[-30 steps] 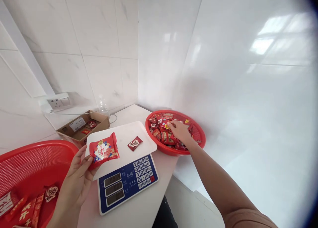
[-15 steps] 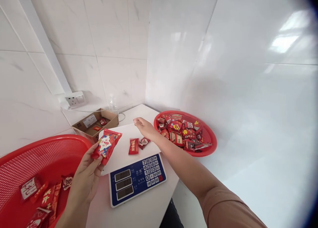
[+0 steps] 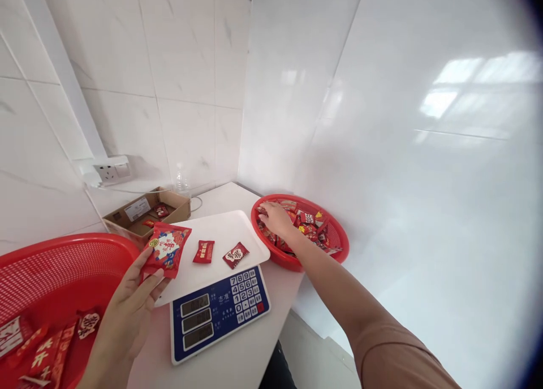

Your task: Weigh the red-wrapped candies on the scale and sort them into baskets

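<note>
Left hand point(image 3: 129, 304) pinches a large red packet point(image 3: 167, 247) between thumb and fingers, holding it up over the near left part of the scale; the right hand point(image 3: 276, 219) reaches into the far basket, and whether its fingertips are closed on anything I cannot tell. Largest of all is the white table point(image 3: 155, 346), with the near basket point(image 3: 72, 240), red and meshed, at its left and some red wrappers lying in it. Next come the scale point(image 3: 220, 315), its white tray point(image 3: 231, 225) behind a blue panel with faint digits, and the far basket point(image 3: 292, 261), heaped with packets just beside the tray. Behind stands a cardboard box point(image 3: 180, 210), then a clear bottle point(image 3: 182, 184). Smallest are a red sachet point(image 3: 204, 251) and a darker sachet point(image 3: 236, 255), lying apart on the tray
</note>
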Demonstrator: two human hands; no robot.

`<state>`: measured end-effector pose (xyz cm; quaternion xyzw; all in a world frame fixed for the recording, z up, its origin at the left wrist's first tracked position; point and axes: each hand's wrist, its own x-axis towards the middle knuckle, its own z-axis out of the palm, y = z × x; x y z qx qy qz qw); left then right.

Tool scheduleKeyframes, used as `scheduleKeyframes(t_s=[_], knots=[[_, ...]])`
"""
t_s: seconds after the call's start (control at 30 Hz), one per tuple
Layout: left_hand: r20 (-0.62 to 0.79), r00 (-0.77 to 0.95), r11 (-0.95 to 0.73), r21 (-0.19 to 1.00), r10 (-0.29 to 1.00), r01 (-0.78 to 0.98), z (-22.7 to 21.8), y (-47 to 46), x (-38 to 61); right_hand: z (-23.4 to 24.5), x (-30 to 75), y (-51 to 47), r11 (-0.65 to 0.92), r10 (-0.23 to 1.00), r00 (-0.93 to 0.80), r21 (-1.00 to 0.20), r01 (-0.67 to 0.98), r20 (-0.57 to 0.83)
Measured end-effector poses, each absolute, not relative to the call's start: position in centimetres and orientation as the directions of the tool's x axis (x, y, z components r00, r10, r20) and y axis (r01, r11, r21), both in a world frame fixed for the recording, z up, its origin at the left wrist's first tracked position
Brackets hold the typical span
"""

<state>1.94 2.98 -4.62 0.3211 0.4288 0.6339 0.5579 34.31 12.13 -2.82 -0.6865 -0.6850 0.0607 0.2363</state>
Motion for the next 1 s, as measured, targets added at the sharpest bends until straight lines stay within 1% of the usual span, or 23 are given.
scheduleKeyframes(t_s=[0.1, 0.2, 0.33, 0.47, 0.57, 0.67, 0.77, 0.87, 0.93, 1.0], knots=[[-0.087, -0.143, 0.018, 0.904, 0.986, -0.427, -4.3, 2.7, 1.9, -3.5, 36.3, 14.0, -0.013, 0.968, 0.110, -0.393, 0.919, 0.224], [-0.107, -0.104, 0.054, 0.907, 0.989, -0.418, -4.1, 2.4, 1.9, -4.2, 36.6, 14.7, -0.037, 0.965, 0.146, -0.437, 0.899, 0.217], [-0.111, -0.087, 0.066, 0.909, 0.990, -0.412, -4.0, 2.2, 1.9, -3.9, 36.6, 14.7, -0.055, 0.943, 0.233, -0.581, 0.812, 0.237], [-0.127, -0.088, 0.079, 0.904, 0.988, -0.420, -4.1, 2.2, 2.0, -2.8, 36.8, 13.5, -0.013, 0.934, 0.285, -0.777, 0.630, 0.215], [-0.137, -0.071, 0.096, 0.904, 0.988, -0.417, -4.2, 2.3, 2.1, -2.3, 36.3, 12.3, 0.033, 0.955, 0.251, -0.895, 0.444, 0.160], [-0.133, -0.050, 0.102, 0.911, 0.990, -0.400, -4.2, 2.3, 2.1, -2.1, 35.0, 11.1, 0.056, 0.973, 0.201, -0.961, 0.270, 0.113], [-0.129, -0.038, 0.105, 0.918, 0.991, -0.383, -4.2, 2.1, 2.1, -1.8, 33.2, 10.4, 0.057, 0.986, 0.146, -0.989, 0.138, 0.078], [-0.127, -0.034, 0.105, 0.919, 0.991, -0.379, -4.2, 2.1, 2.0, -1.6, 31.3, 9.7, 0.051, 0.995, 0.079, -0.998, 0.045, 0.055], [-0.119, -0.038, 0.096, 0.919, 0.992, -0.383, -4.2, 2.0, 2.0, -1.6, 29.9, 9.1, 0.063, 0.998, 0.002, -0.996, -0.063, 0.063], [-0.116, -0.036, 0.093, 0.919, 0.993, -0.384, -4.2, 2.0, 2.0, -1.8, 28.7, 8.4, 0.084, 0.992, -0.074, -0.978, -0.190, 0.100]])
